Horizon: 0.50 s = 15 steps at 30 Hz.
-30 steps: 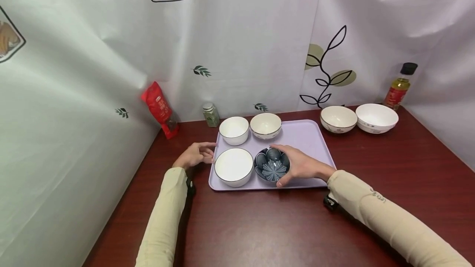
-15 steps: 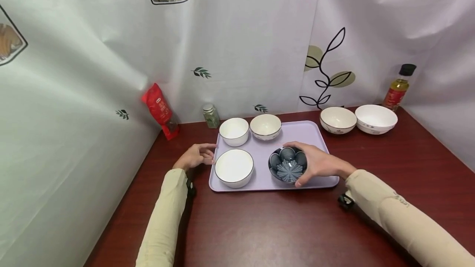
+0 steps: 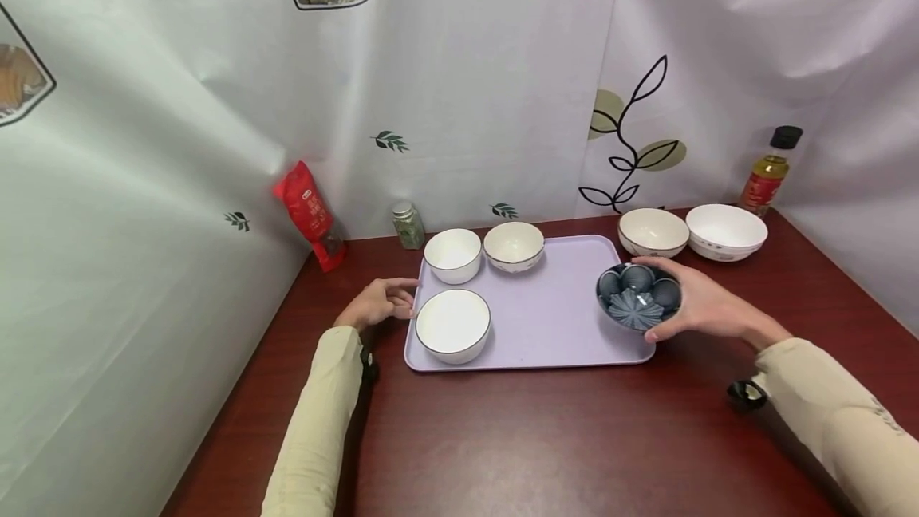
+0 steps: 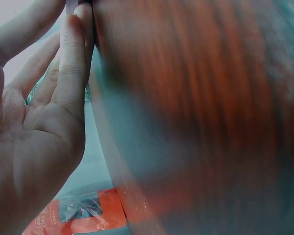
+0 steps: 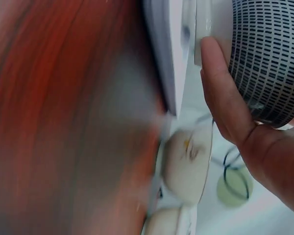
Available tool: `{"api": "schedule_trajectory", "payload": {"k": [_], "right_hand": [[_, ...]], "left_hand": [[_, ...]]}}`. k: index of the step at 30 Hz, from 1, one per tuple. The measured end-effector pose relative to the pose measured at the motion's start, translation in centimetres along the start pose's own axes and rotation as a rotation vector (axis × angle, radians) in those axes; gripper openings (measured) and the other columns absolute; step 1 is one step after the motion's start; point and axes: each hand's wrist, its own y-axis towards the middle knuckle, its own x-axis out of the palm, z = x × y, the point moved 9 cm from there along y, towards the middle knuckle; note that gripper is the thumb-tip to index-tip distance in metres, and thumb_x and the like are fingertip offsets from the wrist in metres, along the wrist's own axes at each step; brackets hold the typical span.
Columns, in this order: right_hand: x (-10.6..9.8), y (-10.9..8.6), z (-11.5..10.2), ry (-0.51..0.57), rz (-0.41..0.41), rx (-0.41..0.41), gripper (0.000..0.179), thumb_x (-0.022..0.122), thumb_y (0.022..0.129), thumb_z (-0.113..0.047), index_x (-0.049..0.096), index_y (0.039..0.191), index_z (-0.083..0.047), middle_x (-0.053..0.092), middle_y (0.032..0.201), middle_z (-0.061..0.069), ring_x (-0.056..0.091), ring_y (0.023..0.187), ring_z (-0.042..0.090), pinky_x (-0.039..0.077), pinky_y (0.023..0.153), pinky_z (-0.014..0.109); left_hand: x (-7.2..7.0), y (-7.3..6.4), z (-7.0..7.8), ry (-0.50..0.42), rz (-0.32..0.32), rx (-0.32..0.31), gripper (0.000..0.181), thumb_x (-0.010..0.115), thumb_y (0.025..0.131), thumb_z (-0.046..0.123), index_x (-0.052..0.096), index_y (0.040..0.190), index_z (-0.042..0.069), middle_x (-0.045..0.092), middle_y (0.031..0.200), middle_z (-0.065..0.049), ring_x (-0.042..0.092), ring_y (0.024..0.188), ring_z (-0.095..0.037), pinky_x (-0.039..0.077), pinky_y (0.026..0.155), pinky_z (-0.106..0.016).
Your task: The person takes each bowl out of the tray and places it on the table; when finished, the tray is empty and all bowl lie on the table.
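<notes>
In the head view my right hand [image 3: 700, 301] grips a dark blue bowl [image 3: 635, 301] with a petal pattern inside, over the right end of the lilac tray [image 3: 553, 317]. The right wrist view shows the bowl's dashed outer wall [image 5: 269, 54] and a digit lying along it to the pale foot. At the tray's left edge, my left hand [image 3: 376, 301] touches the rim with fairly straight fingers [image 4: 71, 63]. Closest to it on the tray is a white bowl [image 3: 454, 325] with a dark rim. Behind stand a smaller white bowl [image 3: 452, 254] and a cream bowl [image 3: 514, 246].
Right of the tray, a cream bowl [image 3: 653, 231] and a white bowl [image 3: 727, 231] stand on the dark red table [image 3: 546, 437]. An oil bottle [image 3: 768, 174] is in the back corner. A spice jar [image 3: 408, 226] and a red packet [image 3: 309, 210] stand back left.
My right hand has carried the dark blue bowl rightward from beside the large white bowl to the tray's right end, lately also a bit farther back. My left hand stays at the tray edge.
</notes>
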Motion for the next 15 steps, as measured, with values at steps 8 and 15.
{"api": "schedule_trajectory", "payload": {"k": [8,15], "right_hand": [[-2.9,-2.0,4.3,-0.066,0.069,0.136,0.104,0.094,0.063,-0.021,0.038,0.148,0.001,0.058,0.13,0.026,0.044,0.099,-0.013,0.032,0.084,0.003],[-3.5,-1.9,6.2,-0.092,0.06,0.178,0.102,0.093,0.066,-0.02,0.036,0.147,0.005,0.056,0.131,0.029,0.041,0.097,-0.014,0.032,0.081,0.004]], "left_hand": [[0.2,-0.1,0.4,-0.013,0.004,0.022,0.063,0.077,0.082,-0.001,0.056,0.141,0.002,0.07,0.102,-0.017,0.069,0.088,-0.013,0.057,0.082,-0.024],[0.1,-0.2,0.5,-0.014,0.003,0.026,0.063,0.077,0.082,0.0,0.056,0.141,0.002,0.071,0.103,-0.018,0.068,0.086,-0.012,0.057,0.082,-0.024]]}}
